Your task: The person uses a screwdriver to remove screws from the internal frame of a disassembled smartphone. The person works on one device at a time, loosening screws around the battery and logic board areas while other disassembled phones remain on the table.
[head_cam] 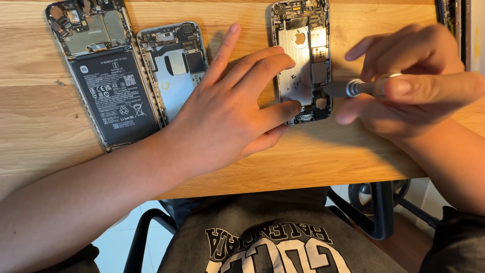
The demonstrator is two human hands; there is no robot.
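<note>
Light wooden counter (313, 162), its near edge just below both hands. Large opened phone with black battery (108, 86) and smaller opened silver phone (174, 68) lie side by side at far left, the second partly under the left wrist. Opened silver phone frame with bare metal plate (301, 55) lies centre. Left hand (227, 111), fingers spread, presses its edge; right hand (404, 86) pinches a slim silver screwdriver (353, 88), tip at the frame's lower right. Risks: tip slipping onto the circuitry; tiny screws rolling off the near edge. Open room: bare wood at lower left.
</note>
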